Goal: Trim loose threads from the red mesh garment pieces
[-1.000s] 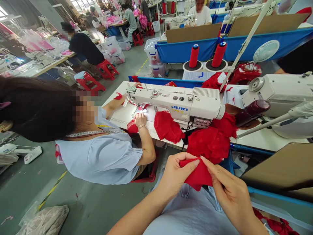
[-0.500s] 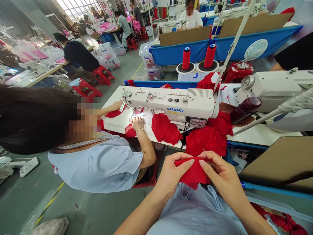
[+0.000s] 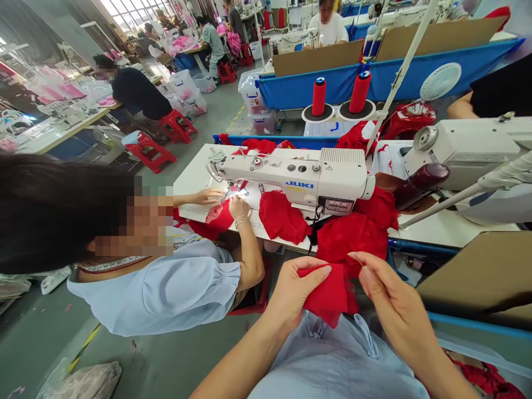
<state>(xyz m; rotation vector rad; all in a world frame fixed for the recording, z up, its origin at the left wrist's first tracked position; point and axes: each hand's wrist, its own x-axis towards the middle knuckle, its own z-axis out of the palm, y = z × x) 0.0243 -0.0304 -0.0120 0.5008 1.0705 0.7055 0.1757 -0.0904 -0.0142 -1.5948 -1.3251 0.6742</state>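
Note:
At the lower middle, my left hand is closed on a piece of red fabric, with the thumb lying flat on its upper edge. The cloth hangs below the fingers over my light blue clothing. To its right, my right hand is apart from the cloth, thumb and forefinger pinched. Between those fingertips is a thin metal pin-like piece, mostly hidden, its exact kind too small to make out. A heap of red fabric lies just beyond both hands.
A co-worker in a light blue top sits at left, hands on red cloth at a white sewing machine. More red cloth lies by the machine. Red thread cones stand behind. A cardboard panel is at right.
My right hand has moved right, off the red fabric, with the thin metal piece in its fingers. My left hand keeps its hold. The co-worker's far hand has moved closer to the needle area.

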